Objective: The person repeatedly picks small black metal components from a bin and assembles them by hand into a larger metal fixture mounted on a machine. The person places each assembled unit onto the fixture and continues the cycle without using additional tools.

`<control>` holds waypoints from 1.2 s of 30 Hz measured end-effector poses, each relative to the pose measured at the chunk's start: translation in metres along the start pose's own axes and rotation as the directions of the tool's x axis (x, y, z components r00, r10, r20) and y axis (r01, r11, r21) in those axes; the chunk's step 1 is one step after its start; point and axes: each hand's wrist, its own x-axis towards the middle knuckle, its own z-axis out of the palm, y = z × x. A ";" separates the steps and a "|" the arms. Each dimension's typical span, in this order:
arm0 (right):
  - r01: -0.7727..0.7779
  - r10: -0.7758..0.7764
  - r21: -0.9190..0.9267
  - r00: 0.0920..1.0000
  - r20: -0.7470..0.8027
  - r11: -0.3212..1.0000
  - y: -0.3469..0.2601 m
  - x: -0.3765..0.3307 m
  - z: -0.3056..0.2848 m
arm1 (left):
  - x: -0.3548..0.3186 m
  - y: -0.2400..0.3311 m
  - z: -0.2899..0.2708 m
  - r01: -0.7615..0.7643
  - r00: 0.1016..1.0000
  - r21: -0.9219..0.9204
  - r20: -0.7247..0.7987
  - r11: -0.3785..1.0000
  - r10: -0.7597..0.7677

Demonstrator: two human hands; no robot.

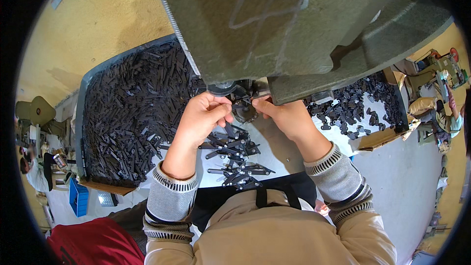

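Note:
Under the head of a large dark green machine (255, 24), both of my hands are at its small working point (244, 105). My left hand (206, 115) is closed, thumb against fingers, just left of it; any part held there is too small to make out. On the other side, my right hand (287, 118) pinches with thumb and forefinger close to the same spot, and its grip is partly hidden by the machine. Just below the hands, a loose pile of black flat metal links (235, 167) lies on the white tabletop (279, 159); several look joined in pairs.
To the left stands a big dark tray (81, 118) heaped with long black flat strips (132, 103). At the right, a cardboard-edged tray (378, 140) holds smaller black plates (351, 110). A blue crate (77, 197) sits on the floor at lower left. Other people and machines are farther off.

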 end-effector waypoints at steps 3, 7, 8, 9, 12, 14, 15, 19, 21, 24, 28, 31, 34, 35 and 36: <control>-0.016 0.016 -0.153 1.000 -0.005 0.988 -0.001 0.006 0.003 | -0.001 0.001 -0.002 0.010 1.000 -0.012 0.003 1.000 -0.010; 0.082 -0.069 -0.212 0.995 0.071 0.974 -0.007 0.000 -0.005 | -0.001 0.001 -0.002 0.027 1.000 -0.011 0.015 1.000 -0.027; 0.058 -0.057 -0.230 0.998 0.011 0.972 -0.009 -0.005 -0.010 | -0.001 0.001 -0.002 0.041 0.999 -0.013 0.014 0.999 -0.041; 0.045 -0.058 -0.250 0.997 -0.044 0.967 -0.011 -0.010 -0.017 | 0.000 0.000 -0.002 0.038 0.999 -0.013 0.003 0.999 -0.038; 0.124 -0.144 -0.198 0.985 -0.092 0.972 -0.016 -0.018 -0.046 | 0.001 -0.001 -0.001 0.031 1.000 -0.026 -0.003 0.999 -0.031; 0.290 -0.339 -0.291 0.931 -0.135 0.912 -0.014 -0.024 -0.058 | 0.001 0.000 -0.001 0.031 0.999 -0.023 -0.009 0.999 -0.032; 0.149 -0.251 -0.459 0.953 -0.170 0.876 -0.013 -0.025 -0.063 | 0.001 0.000 -0.001 0.033 0.999 -0.020 -0.010 0.999 -0.033; 0.245 -0.326 -0.575 0.945 -0.041 0.781 0.002 -0.035 -0.057 | 0.002 0.000 -0.001 0.036 0.999 -0.002 -0.002 0.999 -0.036; 0.346 -0.455 -0.669 0.891 0.013 0.658 0.009 -0.033 -0.047 | 0.001 -0.001 -0.001 0.025 1.000 -0.009 -0.007 1.000 -0.025; 0.357 -0.495 -0.756 0.868 0.050 0.549 0.014 -0.027 -0.037 | 0.002 -0.002 -0.001 0.034 0.999 -0.051 -0.023 0.998 -0.035; 0.340 -0.530 -0.792 0.847 0.024 0.507 0.011 -0.022 -0.033 | 0.002 -0.002 -0.005 0.035 0.999 -0.100 0.033 0.994 -0.032; 0.317 -0.515 -0.724 0.855 -0.061 0.613 0.006 -0.023 -0.027 | 0.001 -0.002 -0.004 -0.043 0.999 -0.218 -0.017 0.975 0.040; 0.371 -0.511 -0.580 0.854 -0.093 0.726 0.003 -0.020 -0.012 | 0.000 -0.001 -0.006 -0.155 0.988 -0.377 -0.067 0.913 0.140; 0.409 -0.526 -0.525 0.846 -0.089 0.746 0.002 -0.017 -0.006 | -0.001 -0.001 -0.006 -0.210 0.977 -0.390 -0.130 0.897 0.172; 0.425 -0.550 -0.556 0.832 -0.072 0.715 0.002 -0.015 -0.001 | -0.002 -0.001 -0.007 -0.266 0.960 -0.400 -0.192 0.877 0.203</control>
